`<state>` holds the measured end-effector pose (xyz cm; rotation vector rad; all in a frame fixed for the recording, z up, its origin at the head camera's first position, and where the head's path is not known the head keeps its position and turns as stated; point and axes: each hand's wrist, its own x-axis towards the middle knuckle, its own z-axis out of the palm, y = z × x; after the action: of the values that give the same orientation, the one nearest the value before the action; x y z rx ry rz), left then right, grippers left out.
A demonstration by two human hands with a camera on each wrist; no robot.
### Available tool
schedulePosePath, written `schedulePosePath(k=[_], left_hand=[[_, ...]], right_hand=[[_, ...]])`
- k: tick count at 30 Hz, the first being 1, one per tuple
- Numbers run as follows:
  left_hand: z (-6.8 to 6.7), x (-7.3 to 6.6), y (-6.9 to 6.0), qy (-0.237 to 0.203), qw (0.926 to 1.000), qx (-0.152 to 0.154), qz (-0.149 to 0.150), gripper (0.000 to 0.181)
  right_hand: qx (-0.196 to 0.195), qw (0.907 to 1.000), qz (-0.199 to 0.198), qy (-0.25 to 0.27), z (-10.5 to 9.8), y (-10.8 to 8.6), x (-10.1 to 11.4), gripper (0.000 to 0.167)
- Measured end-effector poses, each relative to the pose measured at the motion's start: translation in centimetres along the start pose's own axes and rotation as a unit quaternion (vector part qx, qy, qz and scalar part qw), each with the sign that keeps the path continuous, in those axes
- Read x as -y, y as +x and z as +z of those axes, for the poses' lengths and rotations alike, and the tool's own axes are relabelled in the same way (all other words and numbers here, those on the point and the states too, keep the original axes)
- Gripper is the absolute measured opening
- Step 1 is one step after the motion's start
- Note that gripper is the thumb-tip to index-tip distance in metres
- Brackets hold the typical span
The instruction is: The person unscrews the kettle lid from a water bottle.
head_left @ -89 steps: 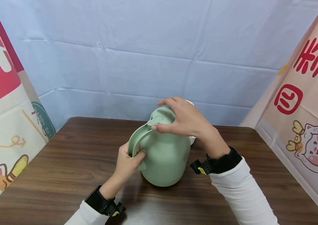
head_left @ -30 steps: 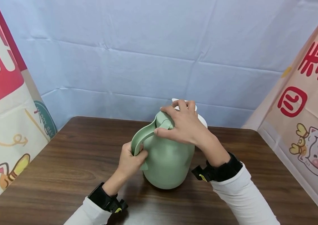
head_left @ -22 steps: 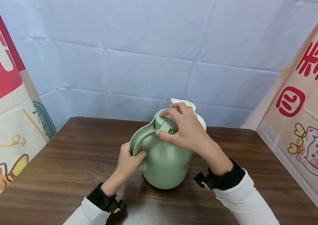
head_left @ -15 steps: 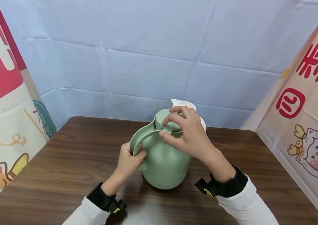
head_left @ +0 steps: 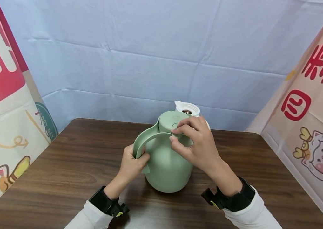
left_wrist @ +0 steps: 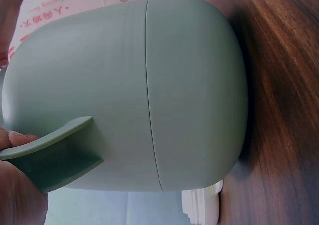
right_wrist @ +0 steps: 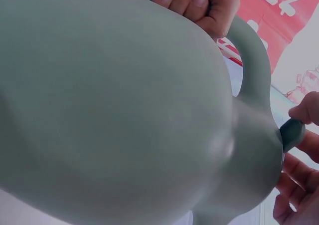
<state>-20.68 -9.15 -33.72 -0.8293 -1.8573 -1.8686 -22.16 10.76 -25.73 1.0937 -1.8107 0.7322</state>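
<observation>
A pale green thermos jug [head_left: 167, 165] stands upright on the wooden table, its round lid [head_left: 170, 119] on top. My left hand [head_left: 132, 162] grips the jug's curved handle [head_left: 145, 136] from the left, and the left wrist view shows the thumb and fingers around that handle [left_wrist: 55, 140]. At the top, my right hand [head_left: 199, 144] pinches the lid's small tab between thumb and fingers. This dark green tab [right_wrist: 292, 133] shows between the fingertips in the right wrist view. My fingers cover part of the lid in the head view.
Behind the green jug is a white jug [head_left: 179, 105] with a spout and an uncovered round mouth, mostly hidden. A white stepped piece [left_wrist: 202, 205] shows beyond the jug's base in the left wrist view. Cloth sheets [head_left: 121, 70] hang behind and beside the table [head_left: 78, 165].
The lid's tab has turned away from the handle toward the right. My right hand has moved right and down with it, its fingers closing in. The left hand keeps its hold.
</observation>
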Motion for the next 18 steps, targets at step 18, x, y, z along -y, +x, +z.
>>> schedulePosePath(k=[18], left_hand=[[0.0,-0.1,0.0,-0.006,1.0,-0.002,0.0,0.041]], right_hand=[[-0.042,0.998,0.046,-0.008,-1.4,-2.0,-1.1,0.014]])
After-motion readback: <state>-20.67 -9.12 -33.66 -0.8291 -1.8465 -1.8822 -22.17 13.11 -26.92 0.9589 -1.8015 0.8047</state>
